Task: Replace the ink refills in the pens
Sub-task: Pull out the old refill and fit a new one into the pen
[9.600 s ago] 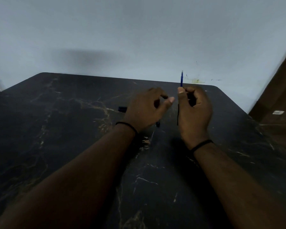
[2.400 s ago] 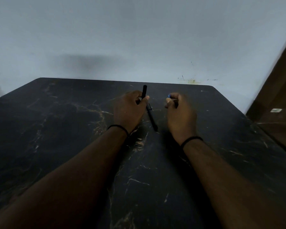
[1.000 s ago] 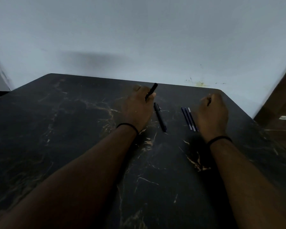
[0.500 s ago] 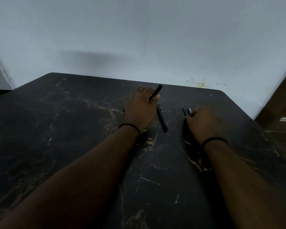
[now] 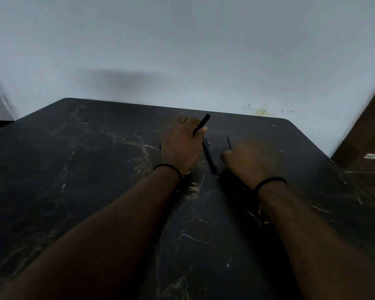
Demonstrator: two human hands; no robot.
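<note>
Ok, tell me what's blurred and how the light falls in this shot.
Head view: dim overall; the right hand is smeared by motion blur, the left hand and its pen barrel sharper; a soft dark shadow sits on the wall; wide-angle bending curves the table edges.

1. Dark marble table (image 5: 95, 180) fills lower frame, pale wall (image 5: 182, 50) above.
2. Left hand (image 5: 180, 148) at centre, gripping black pen barrel (image 5: 201, 124), tilted toward upper right.
3. Second black pen (image 5: 209, 158) flat on table between hands, just right of left hand.
4. Right hand (image 5: 251, 161) right of centre, blurred, curled round thin refill (image 5: 229, 143) sticking up.
5. Black wristbands (image 5: 168, 168) on both wrists.
</note>
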